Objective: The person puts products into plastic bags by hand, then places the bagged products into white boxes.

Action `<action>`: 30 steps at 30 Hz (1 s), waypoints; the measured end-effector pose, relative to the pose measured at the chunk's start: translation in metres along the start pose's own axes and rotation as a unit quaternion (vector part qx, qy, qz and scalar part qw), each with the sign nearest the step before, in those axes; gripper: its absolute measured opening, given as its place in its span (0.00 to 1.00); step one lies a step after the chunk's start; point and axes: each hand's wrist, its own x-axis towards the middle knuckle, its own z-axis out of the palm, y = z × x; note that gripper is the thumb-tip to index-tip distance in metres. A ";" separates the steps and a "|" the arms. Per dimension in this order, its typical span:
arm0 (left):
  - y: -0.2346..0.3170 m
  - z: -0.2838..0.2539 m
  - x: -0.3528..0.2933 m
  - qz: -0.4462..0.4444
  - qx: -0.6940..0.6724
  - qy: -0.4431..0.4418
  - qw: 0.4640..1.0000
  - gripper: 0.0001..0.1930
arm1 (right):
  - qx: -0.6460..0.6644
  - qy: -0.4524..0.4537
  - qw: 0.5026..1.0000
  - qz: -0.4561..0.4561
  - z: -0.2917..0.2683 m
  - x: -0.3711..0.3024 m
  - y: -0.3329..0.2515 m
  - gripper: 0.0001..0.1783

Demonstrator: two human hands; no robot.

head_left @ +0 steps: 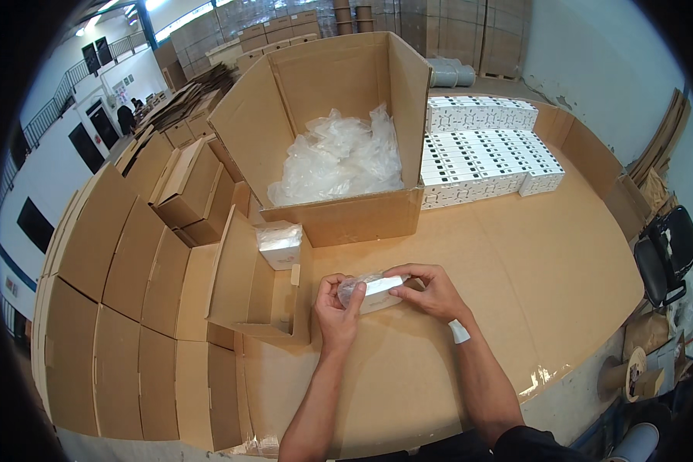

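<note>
A small white box (383,291), partly covered by a clear plastic bag (349,288), is held between my two hands above the cardboard-covered table. My left hand (337,309) grips its left end, where the plastic bunches up, with the thumb along the side. At the other end my right hand (433,292) pinches the box between thumb and fingers; a white patch shows at that wrist. Just left of my hands stands an open cardboard carton (258,327), and a bagged white box (279,250) sits in its far end.
A large open carton (346,219) behind my hands holds crumpled clear bags (343,165). Rows of white boxes (477,158) stand stacked at the far right of the table. Brown cartons (123,308) pile up on the left. A black chair (662,258) stands beyond the right edge.
</note>
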 end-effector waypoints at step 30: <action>0.028 0.006 -0.013 0.300 0.393 -0.046 0.868 0.15 | -0.040 0.005 0.998 -0.045 -0.004 0.002 0.007 0.14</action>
